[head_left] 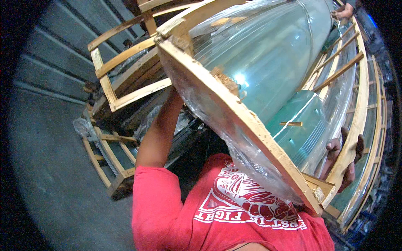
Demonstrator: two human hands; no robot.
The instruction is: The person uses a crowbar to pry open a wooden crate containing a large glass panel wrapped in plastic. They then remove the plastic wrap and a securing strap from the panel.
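Observation:
A long wooden crate (247, 121) stands tilted across my chest, its near end board running down to the right. Inside it lie large curved panes of greenish clear glass (259, 62) under clear plastic film. A darker green pane (298, 129) beside them carries a white cord and a small wood piece. My right hand (335, 154) is wrapped round the crate's long right-hand slat, near its lower corner. The left forearm (161, 129) rises behind the end board, which hides my left hand, so its grip does not show.
At the far upper right is another person's hand (344, 11) by the crate's far end. Other slatted wooden frames (111, 90) stand to the left, a lower frame (104, 154) near the grey floor (63, 167). More crated glass (372, 113) leans at the right. A ribbed metal wall (54, 62) rises behind.

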